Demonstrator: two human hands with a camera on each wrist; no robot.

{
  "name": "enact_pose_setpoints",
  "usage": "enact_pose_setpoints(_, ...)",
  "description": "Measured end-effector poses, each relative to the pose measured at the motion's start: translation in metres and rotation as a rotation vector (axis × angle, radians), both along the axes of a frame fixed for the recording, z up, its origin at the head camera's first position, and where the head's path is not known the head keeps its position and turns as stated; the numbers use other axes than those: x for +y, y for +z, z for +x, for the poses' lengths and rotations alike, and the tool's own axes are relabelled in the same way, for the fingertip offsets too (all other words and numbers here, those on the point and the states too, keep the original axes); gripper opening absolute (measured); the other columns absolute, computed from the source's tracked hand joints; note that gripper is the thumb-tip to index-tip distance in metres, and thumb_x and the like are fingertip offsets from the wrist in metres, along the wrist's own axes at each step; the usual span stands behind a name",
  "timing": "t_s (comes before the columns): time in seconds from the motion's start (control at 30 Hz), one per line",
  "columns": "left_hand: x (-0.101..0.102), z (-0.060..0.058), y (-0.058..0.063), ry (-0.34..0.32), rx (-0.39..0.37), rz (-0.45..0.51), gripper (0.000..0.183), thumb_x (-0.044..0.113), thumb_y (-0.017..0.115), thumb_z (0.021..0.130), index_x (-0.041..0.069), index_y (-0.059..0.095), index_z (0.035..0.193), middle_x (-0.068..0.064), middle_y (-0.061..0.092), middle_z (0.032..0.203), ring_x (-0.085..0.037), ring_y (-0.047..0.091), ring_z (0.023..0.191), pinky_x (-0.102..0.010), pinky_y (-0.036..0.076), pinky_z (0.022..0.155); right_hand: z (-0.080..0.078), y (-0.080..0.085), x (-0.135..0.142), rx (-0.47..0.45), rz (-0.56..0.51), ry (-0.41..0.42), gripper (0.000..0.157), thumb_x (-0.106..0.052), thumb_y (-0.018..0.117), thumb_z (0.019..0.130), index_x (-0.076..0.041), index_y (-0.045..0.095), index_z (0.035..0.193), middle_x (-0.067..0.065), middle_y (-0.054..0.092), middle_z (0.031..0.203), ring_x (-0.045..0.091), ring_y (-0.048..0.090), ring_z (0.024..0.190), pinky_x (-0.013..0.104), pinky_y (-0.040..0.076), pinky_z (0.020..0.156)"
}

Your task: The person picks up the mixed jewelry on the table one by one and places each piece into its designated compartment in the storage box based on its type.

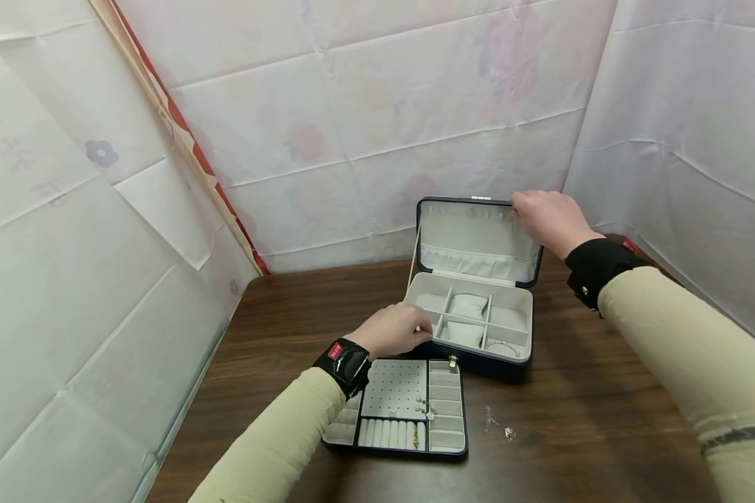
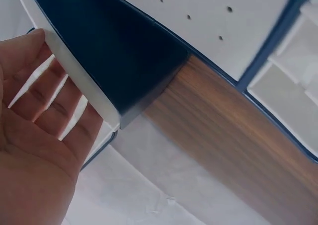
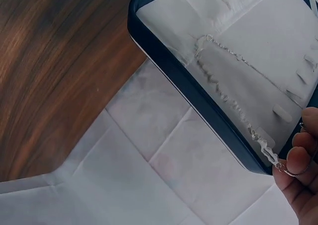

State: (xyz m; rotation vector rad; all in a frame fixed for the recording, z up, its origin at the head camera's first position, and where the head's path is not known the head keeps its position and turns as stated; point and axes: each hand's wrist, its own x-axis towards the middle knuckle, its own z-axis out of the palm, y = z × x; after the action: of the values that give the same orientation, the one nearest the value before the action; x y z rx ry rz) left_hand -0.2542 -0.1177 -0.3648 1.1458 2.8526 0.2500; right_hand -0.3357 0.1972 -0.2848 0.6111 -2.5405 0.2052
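Note:
My right hand (image 1: 550, 216) is at the upper right corner of the raised lid (image 1: 478, 230) of a navy jewelry box (image 1: 491, 363). Its fingers pinch one end of a silver chain necklace (image 3: 223, 93), which hangs in a loop against the lid's pale lining beside small tabs (image 3: 282, 113). At the box's front left, my left hand (image 1: 396, 328) holds the front wall, with fingers (image 2: 49, 96) reaching over the cream rim (image 2: 82, 83) and fingertips hidden inside. Two white cushions (image 1: 468, 306) and a thin bracelet (image 1: 502, 346) lie in its compartments.
A navy jewelry tray (image 1: 447, 447) lies in front of the box, with earrings (image 1: 423, 406) on its perforated panel and a gold-coloured ring (image 1: 416, 436) among the ring rolls. Fine silver jewelry (image 1: 497, 424) lies right of it on the wooden table (image 1: 277, 335). White sheeting (image 1: 352, 140) encloses the back.

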Motion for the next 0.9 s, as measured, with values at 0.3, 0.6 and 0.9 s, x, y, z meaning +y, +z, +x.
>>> enact_pose_setpoints(0.3,-0.0011,0.0005,-0.0026,0.013,0.026,-0.017,0.014,0.018,0.070,0.099,0.016,0.077,0.087,0.012,0.060,0.079,-0.007,0.049,0.069,-0.024,0.043,0.063,-0.0024,-0.0020,-0.0050,0.041,0.092,-0.016,0.020,0.005,0.054,0.100,-0.002,0.049,0.081,0.014,0.059,0.071,0.034,0.056,0.059,0.052,0.050,0.053)
enact_pose_setpoints(0.6,0.0010,0.0005,-0.0038,0.016,0.035,-0.021,0.011,0.018,0.071,0.098,0.019,0.079,0.090,0.012,0.069,0.087,-0.005,0.056,0.074,-0.025,0.050,0.069,-0.0056,-0.0012,-0.0083,0.051,0.071,-0.047,0.022,0.007,0.051,0.099,-0.002,0.047,0.079,0.014,0.056,0.065,0.033,0.052,0.053,0.052,0.047,0.048)
enact_pose_setpoints(0.9,0.0015,-0.0004,-0.0064,0.013,0.044,-0.016,0.012,0.016,0.071,0.098,0.019,0.079,0.090,0.012,0.070,0.088,-0.005,0.057,0.076,-0.025,0.052,0.072,-0.0072,0.0017,-0.0087,-0.004,0.073,-0.074,0.022,0.008,0.047,0.100,-0.001,0.047,0.080,0.016,0.056,0.067,0.034,0.053,0.055,0.052,0.047,0.049)
